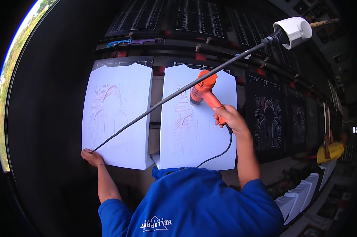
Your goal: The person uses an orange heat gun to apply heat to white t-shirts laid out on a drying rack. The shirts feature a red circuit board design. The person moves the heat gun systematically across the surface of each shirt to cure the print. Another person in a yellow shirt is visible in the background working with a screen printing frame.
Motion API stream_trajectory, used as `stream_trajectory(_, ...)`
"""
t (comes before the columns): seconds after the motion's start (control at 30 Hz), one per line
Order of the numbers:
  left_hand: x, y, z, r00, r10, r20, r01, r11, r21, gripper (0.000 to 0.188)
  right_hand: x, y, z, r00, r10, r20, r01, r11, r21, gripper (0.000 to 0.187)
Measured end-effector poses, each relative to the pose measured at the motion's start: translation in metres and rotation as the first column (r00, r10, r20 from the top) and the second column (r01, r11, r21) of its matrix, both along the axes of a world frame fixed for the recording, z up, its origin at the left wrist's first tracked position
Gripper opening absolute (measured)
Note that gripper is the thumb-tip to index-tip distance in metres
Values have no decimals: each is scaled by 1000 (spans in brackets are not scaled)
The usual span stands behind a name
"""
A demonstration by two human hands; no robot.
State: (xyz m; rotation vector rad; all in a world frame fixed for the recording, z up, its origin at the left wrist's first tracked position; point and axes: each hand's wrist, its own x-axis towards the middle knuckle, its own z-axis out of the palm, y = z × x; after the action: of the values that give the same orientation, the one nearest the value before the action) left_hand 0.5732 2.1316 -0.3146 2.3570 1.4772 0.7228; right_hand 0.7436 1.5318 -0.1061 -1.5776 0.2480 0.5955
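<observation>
"What's biggest here?"

"The person's blue top (194, 205), seen from behind. Beyond it the left white shirt (117, 114) and the right white shirt (198, 126) lie spread flat, side by side."

"How far along are they?"

"Both bear a print. On the left white shirt it's a hooded figure (114, 103) among fine lines, pale, reddish at the hood; on the right one it is partly hidden. The nearer dark shirt (269, 134), off to the right, shows bolder lines, so perhaps the white ones are only part done. Whether either print is dry, I can't tell."

"And right now?"

"A black rod (162, 102) slants across the view. Behind it, an orange heat gun (211, 98) points its nozzle at the right white shirt's print, so I'd judge that one unfinished. Whether it's running doesn't show."

"The hands?"

"The right hand (231, 117) has its fingers wrapped round the heat gun's handle. The left hand (93, 157) is at the left white shirt's lower left corner, by the rod's thin end; how far its fingers part, or what they grip, I can't tell."
</observation>
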Motion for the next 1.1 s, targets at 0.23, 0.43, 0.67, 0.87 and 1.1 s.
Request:
stream_trajectory(0.23, 1, 0, 0, 1000, -24, 18, 23, 999, 32, 33, -14, 6, 4, 998, 57, -14, -57, 998, -21, 33)
stream_trajectory(0.43, 6, -5, 4, 1000, -11, -4, 11, 1000, 13, 32, -24, 16, -2, 998, 64, -9, -64, 997, -31, 34)
stream_trajectory(0.67, 6, -12, 12, 1000, -3, -7, 3, 1000, -16, 29, -15, 39, -6, 996, 75, 37, -75, 997, 0, 29)
stream_trajectory(0.87, 5, -8, 8, 1000, 3, -12, -3, 1000, 10, 29, -10, 55, -8, 994, 99, 50, -100, 995, 17, 31)
stream_trajectory(1.1, 6, -9, 8, 1000, -5, -21, 5, 1000, 0, 30, -13, 61, -2, 984, 179, 19, -180, 983, 40, 33)
